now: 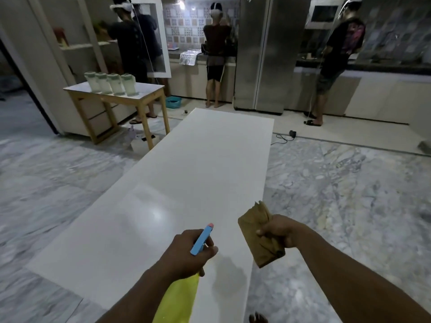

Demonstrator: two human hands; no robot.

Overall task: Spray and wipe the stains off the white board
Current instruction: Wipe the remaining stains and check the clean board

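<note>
A long white board (186, 173) lies flat on the marble floor and stretches away from me. I see no clear stain on it, only a glossy reflection near its middle. My left hand (186, 252) grips a spray bottle (179, 297) with a yellow body and a blue trigger head, held above the near end of the board with the nozzle facing forward. My right hand (277, 231) holds a folded brown cloth (258, 234) in the air over the board's right edge. The cloth does not touch the board.
A wooden table (149, 94) with several jars stands at the far left. Three people stand at the kitchen counters behind, beside a steel fridge (263, 54). A cable and plug (291, 134) lie on the floor right of the board. A toe (256, 319) shows at the bottom.
</note>
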